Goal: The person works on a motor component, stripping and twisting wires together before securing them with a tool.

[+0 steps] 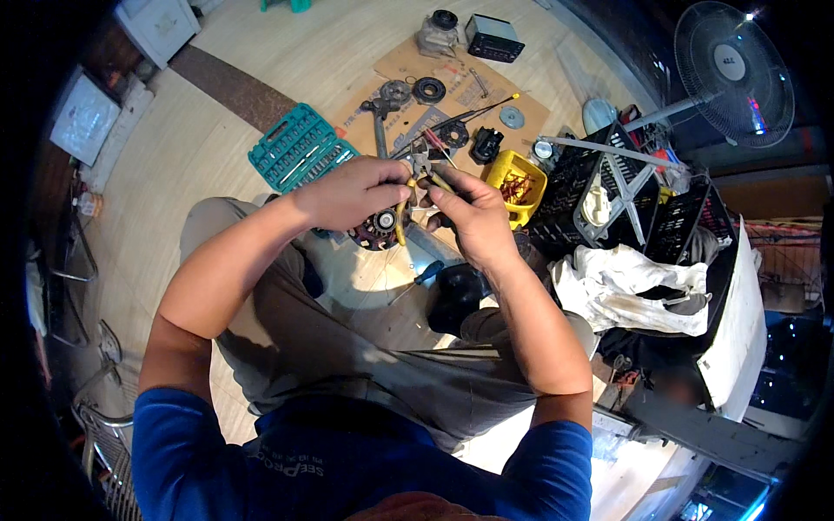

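Note:
Both my hands meet over the floor in front of my knees, around a pair of pliers (420, 165) with yellow handles. My left hand (347, 193) is closed, its thumb and fingers on one handle. Closed round the other handle is my right hand (476, 217). The plier jaws point away from me; whether they grip anything is too small to tell. Just below my left hand lies a round motor part (380, 224) with a bearing at its centre, partly hidden by the hand. A blue-handled screwdriver (428, 273) rests on the floor nearer to me.
A teal socket set case (300, 149) lies unfolded at left. Cardboard (530, 91) beyond carries metal parts and a hammer (379, 122). At right stand a yellow container (532, 208) of small parts, black crates (556, 227), a white cloth (621, 282) and a fan (730, 65).

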`<state>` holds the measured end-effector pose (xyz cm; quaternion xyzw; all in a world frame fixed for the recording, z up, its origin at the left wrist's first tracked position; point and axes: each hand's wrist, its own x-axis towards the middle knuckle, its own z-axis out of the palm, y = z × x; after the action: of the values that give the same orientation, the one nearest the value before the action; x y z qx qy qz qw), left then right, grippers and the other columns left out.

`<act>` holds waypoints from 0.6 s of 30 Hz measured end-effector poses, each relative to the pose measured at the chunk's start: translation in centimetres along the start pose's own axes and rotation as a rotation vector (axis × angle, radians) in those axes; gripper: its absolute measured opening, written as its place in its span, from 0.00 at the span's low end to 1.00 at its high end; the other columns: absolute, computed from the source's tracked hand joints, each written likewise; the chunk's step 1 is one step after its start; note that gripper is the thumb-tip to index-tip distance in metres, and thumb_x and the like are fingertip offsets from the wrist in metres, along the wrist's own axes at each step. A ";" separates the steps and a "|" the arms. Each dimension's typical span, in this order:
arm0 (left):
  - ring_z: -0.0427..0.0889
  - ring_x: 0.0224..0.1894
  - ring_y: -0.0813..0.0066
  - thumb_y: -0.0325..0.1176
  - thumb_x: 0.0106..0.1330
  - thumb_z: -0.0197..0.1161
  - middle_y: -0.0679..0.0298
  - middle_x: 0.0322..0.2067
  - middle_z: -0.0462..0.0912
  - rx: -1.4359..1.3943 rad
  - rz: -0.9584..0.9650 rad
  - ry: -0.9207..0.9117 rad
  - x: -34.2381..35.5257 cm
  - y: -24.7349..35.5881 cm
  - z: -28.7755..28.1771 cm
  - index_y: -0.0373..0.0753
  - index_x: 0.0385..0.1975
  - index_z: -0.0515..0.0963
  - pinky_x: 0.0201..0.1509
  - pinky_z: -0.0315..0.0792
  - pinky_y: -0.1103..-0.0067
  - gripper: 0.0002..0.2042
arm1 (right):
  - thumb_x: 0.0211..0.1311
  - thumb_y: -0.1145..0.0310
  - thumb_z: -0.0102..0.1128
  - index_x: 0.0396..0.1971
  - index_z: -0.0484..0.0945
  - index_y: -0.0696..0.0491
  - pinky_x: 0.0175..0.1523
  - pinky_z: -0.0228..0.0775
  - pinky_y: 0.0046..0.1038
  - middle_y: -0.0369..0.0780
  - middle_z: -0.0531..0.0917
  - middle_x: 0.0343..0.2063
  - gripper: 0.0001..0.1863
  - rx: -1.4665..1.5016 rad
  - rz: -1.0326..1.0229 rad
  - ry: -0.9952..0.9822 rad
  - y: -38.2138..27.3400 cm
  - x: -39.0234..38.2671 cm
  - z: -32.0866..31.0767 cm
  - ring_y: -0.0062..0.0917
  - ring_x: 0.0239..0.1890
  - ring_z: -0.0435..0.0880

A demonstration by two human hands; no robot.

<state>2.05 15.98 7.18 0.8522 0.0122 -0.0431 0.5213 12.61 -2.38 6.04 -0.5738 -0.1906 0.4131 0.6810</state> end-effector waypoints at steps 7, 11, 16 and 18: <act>0.78 0.35 0.68 0.35 0.66 0.54 0.54 0.30 0.79 0.005 0.054 0.072 0.3 -0.5 0.8 0.32 0.40 0.75 0.40 0.70 0.73 0.12 | 0.63 0.74 0.57 0.54 0.70 0.63 0.48 0.70 0.19 0.38 0.80 0.42 0.20 0.054 -0.069 0.022 2.3 -0.3 1.4 0.17 0.42 0.77; 0.78 0.35 0.71 0.34 0.66 0.55 0.56 0.30 0.80 -0.047 0.002 0.094 0.2 -0.9 1.4 0.31 0.40 0.75 0.40 0.70 0.74 0.11 | 0.61 0.75 0.57 0.52 0.70 0.61 0.47 0.68 0.19 0.36 0.80 0.40 0.19 0.023 -0.075 0.039 2.2 -0.7 2.6 0.16 0.40 0.76; 0.76 0.31 0.79 0.33 0.66 0.56 0.62 0.26 0.80 -0.107 -0.060 0.093 0.7 -1.1 1.8 0.31 0.36 0.77 0.38 0.70 0.77 0.10 | 0.61 0.78 0.55 0.52 0.70 0.58 0.51 0.68 0.20 0.36 0.78 0.43 0.18 0.355 -0.006 -0.062 2.0 -1.1 2.7 0.17 0.44 0.76; 0.73 0.29 0.83 0.34 0.65 0.58 0.65 0.23 0.78 -0.123 -0.097 0.139 0.7 -1.3 2.2 0.31 0.33 0.78 0.35 0.70 0.79 0.11 | 0.62 0.78 0.54 0.52 0.70 0.57 0.51 0.68 0.20 0.36 0.78 0.44 0.17 0.387 0.001 -0.064 2.1 -1.0 2.7 0.18 0.45 0.76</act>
<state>2.54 14.59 4.96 0.8179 0.0922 -0.0081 0.5678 9.29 -1.47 4.98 -0.4191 -0.1289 0.4602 0.7720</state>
